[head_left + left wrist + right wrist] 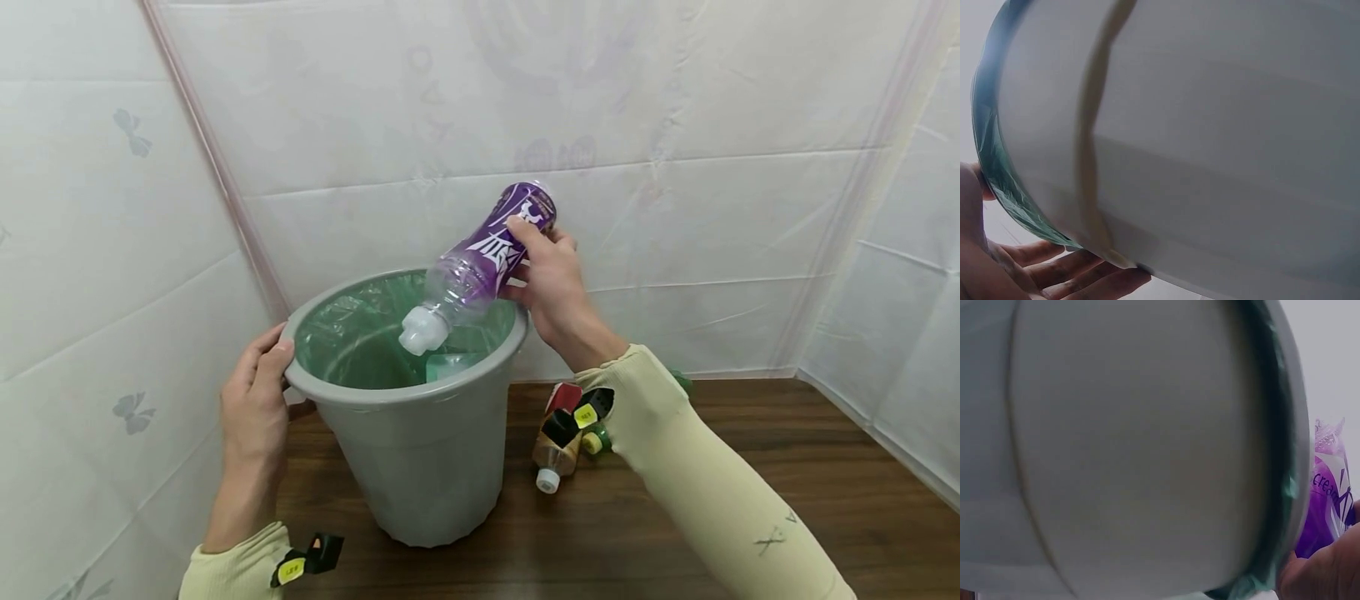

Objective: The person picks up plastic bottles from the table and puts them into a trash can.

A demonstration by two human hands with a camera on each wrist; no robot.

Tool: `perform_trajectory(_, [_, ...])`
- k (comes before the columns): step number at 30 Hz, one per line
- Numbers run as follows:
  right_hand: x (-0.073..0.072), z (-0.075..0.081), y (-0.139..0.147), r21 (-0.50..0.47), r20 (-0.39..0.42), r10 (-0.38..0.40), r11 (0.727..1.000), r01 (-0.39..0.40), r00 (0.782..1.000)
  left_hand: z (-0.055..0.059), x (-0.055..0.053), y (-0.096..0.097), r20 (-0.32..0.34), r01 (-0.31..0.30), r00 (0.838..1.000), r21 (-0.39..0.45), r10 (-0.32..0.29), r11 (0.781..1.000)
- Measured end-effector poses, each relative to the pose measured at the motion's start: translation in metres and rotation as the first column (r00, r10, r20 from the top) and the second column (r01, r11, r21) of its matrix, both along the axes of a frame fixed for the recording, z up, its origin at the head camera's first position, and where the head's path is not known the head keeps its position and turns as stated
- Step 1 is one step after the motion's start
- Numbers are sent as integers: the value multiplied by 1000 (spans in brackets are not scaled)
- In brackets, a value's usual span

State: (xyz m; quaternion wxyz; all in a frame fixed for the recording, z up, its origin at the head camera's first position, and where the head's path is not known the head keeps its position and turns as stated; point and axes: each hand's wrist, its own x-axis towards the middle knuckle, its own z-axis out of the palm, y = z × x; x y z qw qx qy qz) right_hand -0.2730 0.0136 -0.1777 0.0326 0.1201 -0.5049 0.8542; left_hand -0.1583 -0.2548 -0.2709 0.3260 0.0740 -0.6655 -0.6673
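Observation:
A grey trash bin [427, 467] lined with a green plastic bag [360, 312] stands on the wooden table. At its left rim, my left hand [255, 400] grips the edge, thumb on top and fingers [1066, 265] below it along the outer wall. My right hand [551, 287] holds a clear plastic bottle with a purple label [498, 237] round its labelled part. Its white cap [423, 330] points down and left over the bin's mouth, while its base is up to the right. In the right wrist view, the bin's rim hides part of the bottle.
To the right of the bin, a bottle of brownish look with a white cap [548, 481] lies on the wooden table [720, 500]. A green bottle with a yellow cap [592, 442] lies beside it, partly behind my right sleeve. White sheeting [712, 217] walls the back and sides.

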Motion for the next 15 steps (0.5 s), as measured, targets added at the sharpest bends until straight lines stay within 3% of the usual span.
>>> perform_trajectory(15, [1,5,-18,90,-23,-8,996,10,1000,0,0,0,0,14,1000,-17,-14,1000])
